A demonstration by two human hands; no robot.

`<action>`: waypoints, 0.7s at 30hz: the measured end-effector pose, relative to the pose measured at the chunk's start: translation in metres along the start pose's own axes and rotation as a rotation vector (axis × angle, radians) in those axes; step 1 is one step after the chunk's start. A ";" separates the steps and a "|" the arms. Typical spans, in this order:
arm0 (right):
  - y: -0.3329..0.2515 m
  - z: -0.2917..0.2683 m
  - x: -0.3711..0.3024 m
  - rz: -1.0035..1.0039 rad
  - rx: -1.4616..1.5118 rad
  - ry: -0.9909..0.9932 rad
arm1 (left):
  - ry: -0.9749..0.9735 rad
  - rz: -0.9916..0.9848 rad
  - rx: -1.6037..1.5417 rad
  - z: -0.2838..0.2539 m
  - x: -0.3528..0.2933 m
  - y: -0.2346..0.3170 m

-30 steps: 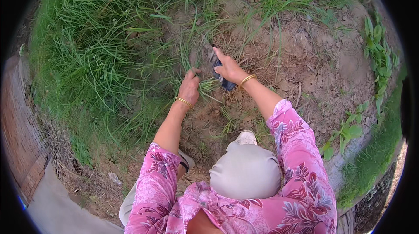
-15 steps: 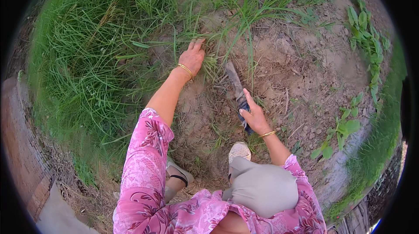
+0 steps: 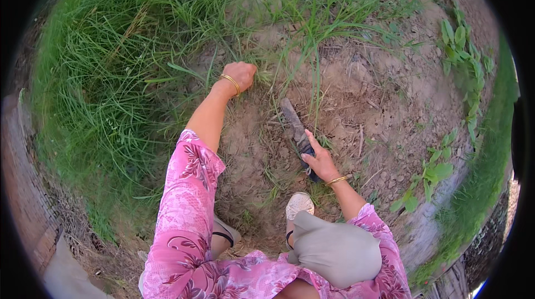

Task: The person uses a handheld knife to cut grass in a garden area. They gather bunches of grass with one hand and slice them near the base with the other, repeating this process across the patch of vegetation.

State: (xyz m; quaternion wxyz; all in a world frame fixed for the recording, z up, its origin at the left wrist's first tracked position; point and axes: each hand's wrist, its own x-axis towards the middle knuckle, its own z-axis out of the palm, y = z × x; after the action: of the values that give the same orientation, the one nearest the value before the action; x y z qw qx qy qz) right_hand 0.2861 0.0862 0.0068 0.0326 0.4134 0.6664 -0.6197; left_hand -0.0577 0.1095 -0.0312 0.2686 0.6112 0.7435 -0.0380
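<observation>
My left hand, with gold bangles at the wrist, is closed in a fist low over the soil. A pale green tuft of grass sticks out on its right side; the fingers around it are mostly hidden. In my right hand is a hand tool with a long, flat, dull brown blade and a dark wrapped handle. Its blade points forward and a little left, close to the ground. I cannot make out the tool's exact kind.
Tall dense grass fills the left side. A long-bladed grass clump grows ahead, beyond the tool. Broad-leaved plants stand at the right, on bare crumbly soil. My shoe is close below the right hand.
My left hand has gone from loosely spread fingers to a fist and shifted slightly down and left. My right hand and the tool have moved a little toward me.
</observation>
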 end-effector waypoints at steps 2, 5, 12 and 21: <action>-0.014 -0.002 -0.003 0.224 0.099 -0.105 | -0.069 0.208 0.008 0.026 -0.043 0.009; -0.005 -0.005 -0.005 0.094 0.107 -0.018 | -0.294 0.300 0.094 0.035 -0.112 0.022; 0.013 0.003 -0.004 0.000 0.073 0.012 | 0.154 0.130 0.256 0.010 -0.063 -0.009; -0.006 -0.004 -0.008 0.095 0.058 -0.021 | -0.213 -0.208 0.285 0.001 -0.009 -0.031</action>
State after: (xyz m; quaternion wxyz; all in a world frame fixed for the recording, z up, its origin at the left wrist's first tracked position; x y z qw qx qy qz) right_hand 0.2892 0.0863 0.0170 0.0569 0.4388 0.6273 -0.6408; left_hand -0.0847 0.0935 -0.0368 0.2513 0.5553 0.7572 -0.2349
